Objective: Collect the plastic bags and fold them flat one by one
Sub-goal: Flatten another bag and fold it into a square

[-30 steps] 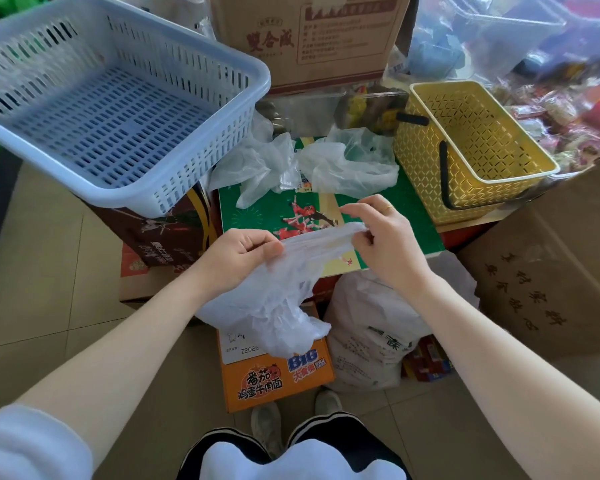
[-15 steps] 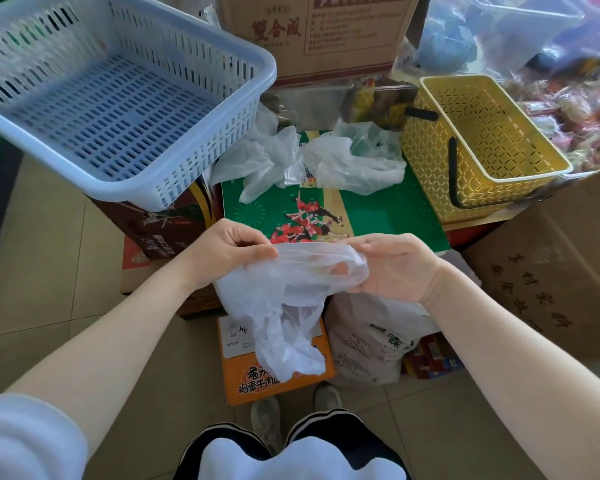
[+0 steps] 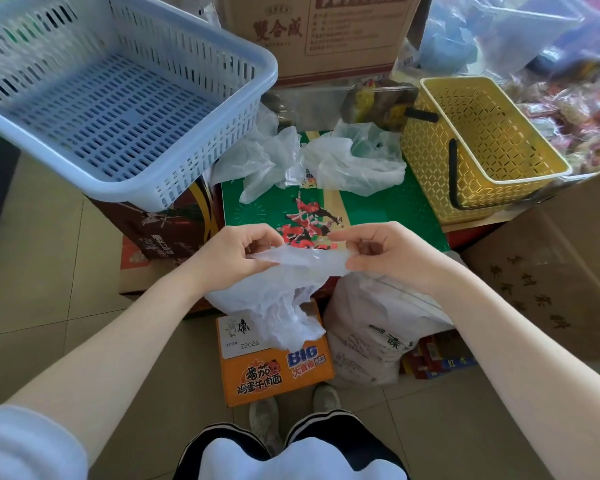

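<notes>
Plastic bag (image 3: 284, 292) pinched at top edge by left hand (image 3: 232, 258) & right hand (image 3: 388, 254), rest hanging crumpled. Two more bags (image 3: 312, 161) lie on green box (image 3: 378, 209) btwn blue basket (image 3: 201, 181) & yellow basket (image 3: 426, 168).

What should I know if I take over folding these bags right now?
Left hand: pinches one end of the white plastic bag's top edge.
Right hand: pinches the other end; the edge is stretched between both grips and the rest hangs crumpled.
Two more crumpled bags lie on the green box, between the blue basket and the yellow basket.
Done: no folded bag in view.
Left: fold this bag flat, then the other two.
</notes>
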Motion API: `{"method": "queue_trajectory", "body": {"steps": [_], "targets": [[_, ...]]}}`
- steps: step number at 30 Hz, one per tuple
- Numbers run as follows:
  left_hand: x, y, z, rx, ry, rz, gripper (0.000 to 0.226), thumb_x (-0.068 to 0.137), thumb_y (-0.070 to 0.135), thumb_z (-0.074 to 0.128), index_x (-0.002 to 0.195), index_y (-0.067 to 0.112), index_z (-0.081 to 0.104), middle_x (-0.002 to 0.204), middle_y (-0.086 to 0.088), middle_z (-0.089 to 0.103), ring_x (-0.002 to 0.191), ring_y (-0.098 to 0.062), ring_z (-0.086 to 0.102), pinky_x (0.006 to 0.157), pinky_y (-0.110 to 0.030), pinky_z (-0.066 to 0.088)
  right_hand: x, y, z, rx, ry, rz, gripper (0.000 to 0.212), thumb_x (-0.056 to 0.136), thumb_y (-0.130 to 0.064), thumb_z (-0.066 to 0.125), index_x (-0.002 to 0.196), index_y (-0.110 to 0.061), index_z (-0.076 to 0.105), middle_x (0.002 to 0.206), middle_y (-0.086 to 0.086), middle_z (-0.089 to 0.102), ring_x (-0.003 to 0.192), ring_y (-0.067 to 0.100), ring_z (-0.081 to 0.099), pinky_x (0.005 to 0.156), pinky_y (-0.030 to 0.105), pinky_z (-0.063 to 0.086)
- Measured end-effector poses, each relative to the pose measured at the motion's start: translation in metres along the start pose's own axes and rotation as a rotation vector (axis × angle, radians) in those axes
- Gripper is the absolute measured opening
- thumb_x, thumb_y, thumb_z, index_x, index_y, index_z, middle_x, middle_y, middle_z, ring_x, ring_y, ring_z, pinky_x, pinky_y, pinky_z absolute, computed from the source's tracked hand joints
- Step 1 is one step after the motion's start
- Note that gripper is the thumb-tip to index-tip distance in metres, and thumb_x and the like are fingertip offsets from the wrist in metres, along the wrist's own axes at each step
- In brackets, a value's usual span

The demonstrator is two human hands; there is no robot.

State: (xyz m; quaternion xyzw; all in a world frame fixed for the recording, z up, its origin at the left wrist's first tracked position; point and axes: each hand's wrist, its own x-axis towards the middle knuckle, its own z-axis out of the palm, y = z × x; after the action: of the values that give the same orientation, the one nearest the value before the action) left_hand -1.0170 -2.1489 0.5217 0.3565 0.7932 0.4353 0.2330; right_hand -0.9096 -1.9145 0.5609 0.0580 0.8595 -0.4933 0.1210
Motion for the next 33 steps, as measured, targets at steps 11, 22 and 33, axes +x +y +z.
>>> {"method": "queue_trajectory", "body": {"steps": [11,22,33], "targets": [[0.004,-0.004,0.005,0.269,0.245,0.020,0.020,0.083,-0.001,0.059,0.083,0.017,0.051,0.064,0.007,0.043,0.057,-0.004,0.040,0.056,-0.014,0.032,0.000,-0.007,0.011,-0.083,0.723,-0.154,0.009,0.093,-0.011,0.051,0.086,-0.013,0.045,0.053,0.017,0.055,0.044,0.033,0.048,0.045,0.035,0.039],[0.026,-0.015,0.006,0.297,0.410,0.149,0.014,0.090,0.010,0.057,0.101,0.004,0.062,0.092,-0.011,0.066,0.082,-0.025,0.062,0.070,-0.034,0.048,0.020,0.015,-0.013,0.428,0.743,0.106,0.028,0.092,-0.008,0.047,0.074,-0.025,0.061,0.081,0.004,0.056,0.075,0.015,0.051,0.066,0.027,0.041],[0.037,-0.017,0.014,-0.059,-0.030,-0.132,0.027,0.085,0.037,0.063,0.112,0.035,0.056,0.114,0.014,0.057,0.107,-0.002,0.051,0.089,-0.025,0.038,0.008,0.025,-0.015,0.930,0.017,0.123,0.022,0.092,-0.023,0.044,0.079,-0.013,0.058,0.056,-0.005,0.049,0.049,0.009,0.045,0.057,0.025,0.038]]}}
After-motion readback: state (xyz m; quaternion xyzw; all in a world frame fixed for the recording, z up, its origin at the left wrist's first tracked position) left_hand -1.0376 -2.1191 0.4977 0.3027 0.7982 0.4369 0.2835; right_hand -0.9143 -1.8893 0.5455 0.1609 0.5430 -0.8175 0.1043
